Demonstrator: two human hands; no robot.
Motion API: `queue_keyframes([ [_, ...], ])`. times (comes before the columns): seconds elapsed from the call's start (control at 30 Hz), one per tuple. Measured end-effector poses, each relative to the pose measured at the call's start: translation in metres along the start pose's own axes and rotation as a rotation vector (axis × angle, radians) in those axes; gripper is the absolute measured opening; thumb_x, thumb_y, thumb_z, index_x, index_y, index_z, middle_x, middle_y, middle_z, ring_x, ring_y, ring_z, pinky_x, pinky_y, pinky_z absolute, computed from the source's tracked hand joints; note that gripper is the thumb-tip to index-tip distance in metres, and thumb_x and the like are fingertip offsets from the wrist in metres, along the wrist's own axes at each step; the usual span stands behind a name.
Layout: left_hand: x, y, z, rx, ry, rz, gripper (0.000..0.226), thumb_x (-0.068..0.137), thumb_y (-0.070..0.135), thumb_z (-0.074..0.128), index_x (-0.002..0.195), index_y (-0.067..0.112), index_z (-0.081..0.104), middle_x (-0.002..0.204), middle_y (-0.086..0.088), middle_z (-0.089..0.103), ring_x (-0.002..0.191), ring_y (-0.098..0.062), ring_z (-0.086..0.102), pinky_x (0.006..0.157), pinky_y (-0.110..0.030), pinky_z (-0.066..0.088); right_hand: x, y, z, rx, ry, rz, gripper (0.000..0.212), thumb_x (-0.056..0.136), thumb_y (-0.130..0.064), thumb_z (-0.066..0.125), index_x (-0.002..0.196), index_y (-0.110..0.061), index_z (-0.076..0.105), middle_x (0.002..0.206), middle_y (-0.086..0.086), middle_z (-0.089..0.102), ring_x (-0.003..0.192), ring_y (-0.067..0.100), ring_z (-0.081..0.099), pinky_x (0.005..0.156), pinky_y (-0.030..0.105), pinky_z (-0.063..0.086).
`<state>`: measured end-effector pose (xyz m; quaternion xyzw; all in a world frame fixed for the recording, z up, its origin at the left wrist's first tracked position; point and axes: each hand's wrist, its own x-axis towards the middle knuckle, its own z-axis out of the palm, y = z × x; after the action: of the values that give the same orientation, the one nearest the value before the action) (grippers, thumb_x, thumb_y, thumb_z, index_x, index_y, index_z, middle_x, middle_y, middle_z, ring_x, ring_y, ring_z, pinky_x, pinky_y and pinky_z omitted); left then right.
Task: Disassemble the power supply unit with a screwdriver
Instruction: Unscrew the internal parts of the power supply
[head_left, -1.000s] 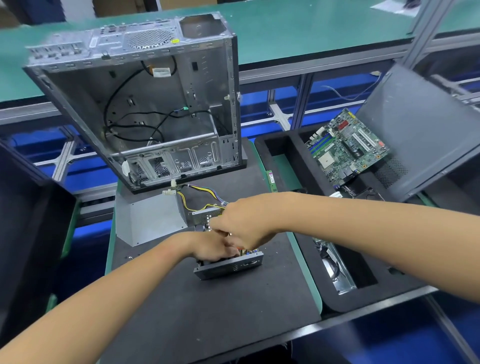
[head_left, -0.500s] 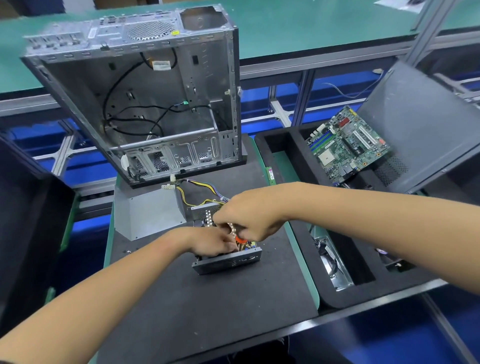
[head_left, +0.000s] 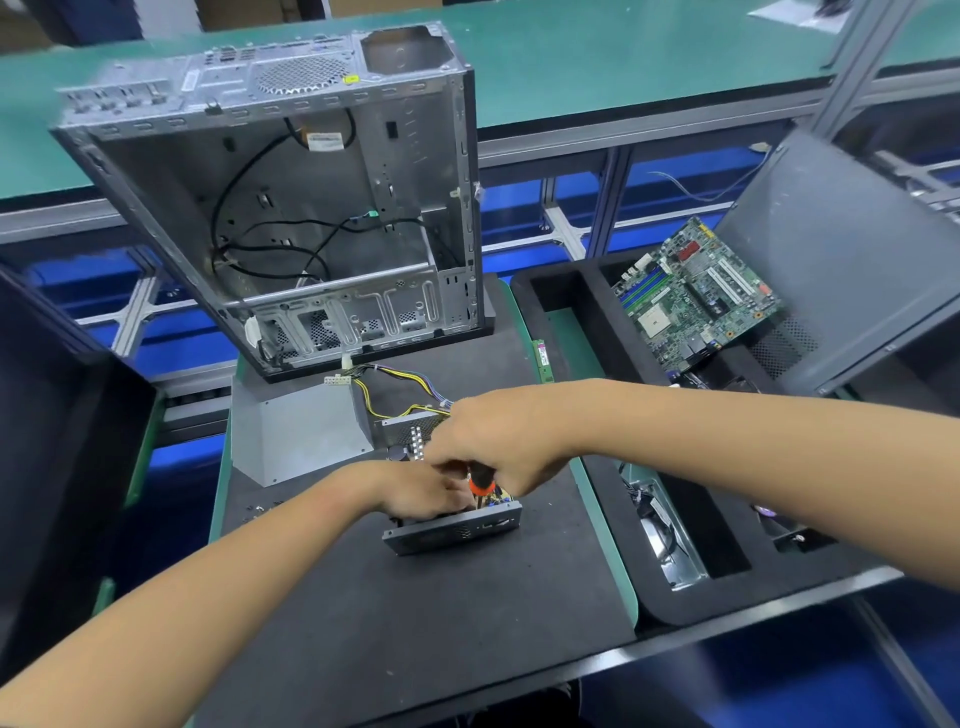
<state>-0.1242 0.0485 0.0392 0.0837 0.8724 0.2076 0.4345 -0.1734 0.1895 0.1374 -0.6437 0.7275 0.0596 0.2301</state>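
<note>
At an electronics bench, a dark foam mat (head_left: 395, 634) covers a green-edged table (head_left: 626, 582), with a green conveyor surface (head_left: 623, 57) and blue-floored aluminium framing behind it. At far left stands a dark panel (head_left: 57, 467). Next, an emptied computer case (head_left: 270, 208) stands upright at the back of the mat, its open side facing the camera and black cables hanging loose inside. Just in front of it lies a bent grey metal cover (head_left: 296, 441).

The power supply unit (head_left: 452, 525) sits near the middle of the mat with its top off, its long axis running from near the person toward the case, its perforated end plate facing the camera and its yellow and black wire bundle (head_left: 395, 389) trailing away toward the case. The left hand (head_left: 423, 493) rests on the unit, fingers curled against its near left edge. The right hand (head_left: 493, 447) grips a screwdriver (head_left: 480, 480) with a black and orange handle, held upright over the unit; its tip is hidden. The hands are touching.

To the right, a black foam tray (head_left: 613, 509) holds a green motherboard (head_left: 696, 296) tilted in a rear compartment and a fan (head_left: 660, 535) in a nearer slot. A grey side panel (head_left: 841, 260) leans across the tray's far right corner.
</note>
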Motion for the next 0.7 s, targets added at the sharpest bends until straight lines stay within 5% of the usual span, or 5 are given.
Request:
queue_keyframes([
  [0.2,-0.002,0.000,-0.001,0.025,-0.003,0.014,0.035,0.099,0.023,0.033,0.116,0.015,0.062,0.122,0.000,0.060,0.111,-0.018,0.053,0.102,-0.037,0.041,0.007,-0.002,0.006,-0.124,-0.037,0.244,0.031,0.103,-0.035,0.035,0.110,-0.009,0.052,0.094,0.012,0.056,0.072,0.029,0.049,0.060,0.035,0.038],
  [0.3,0.000,-0.001,0.000,0.021,0.009,-0.001,0.035,0.099,0.024,0.031,0.116,0.014,0.060,0.117,-0.008,0.059,0.098,-0.021,0.053,0.087,-0.021,0.047,0.008,0.003,0.001,-0.002,-0.028,0.130,0.009,0.093,-0.019,0.051,0.101,-0.015,0.050,0.082,0.002,0.052,0.072,0.023,0.046,0.053,0.030,0.033],
  [0.37,0.000,0.000,0.002,0.010,0.036,-0.015,0.033,0.101,0.021,0.030,0.116,0.003,0.054,0.110,-0.017,0.055,0.078,-0.012,0.043,0.062,-0.006,0.037,0.007,0.005,-0.004,0.135,-0.100,0.064,0.025,0.082,-0.008,0.062,0.100,-0.019,0.049,0.090,-0.001,0.059,0.081,0.020,0.049,0.057,0.027,0.036],
  [0.53,-0.001,-0.004,0.004,-0.060,0.084,0.076,0.029,0.099,0.022,0.043,0.121,0.010,0.056,0.125,-0.010,0.057,0.113,-0.021,0.053,0.098,-0.032,0.042,0.017,0.005,0.012,0.121,-0.067,0.078,0.028,0.080,-0.033,0.073,0.102,-0.019,0.061,0.092,-0.003,0.065,0.081,0.019,0.055,0.063,0.027,0.041],
  [0.7,0.002,-0.007,0.006,-0.053,0.090,0.155,0.030,0.101,0.019,0.040,0.125,0.008,0.053,0.125,-0.003,0.056,0.114,-0.017,0.050,0.095,-0.022,0.040,0.019,0.010,0.022,0.249,0.041,0.070,0.031,0.075,-0.021,0.074,0.100,-0.014,0.058,0.098,0.004,0.059,0.081,0.017,0.052,0.065,0.030,0.043],
])
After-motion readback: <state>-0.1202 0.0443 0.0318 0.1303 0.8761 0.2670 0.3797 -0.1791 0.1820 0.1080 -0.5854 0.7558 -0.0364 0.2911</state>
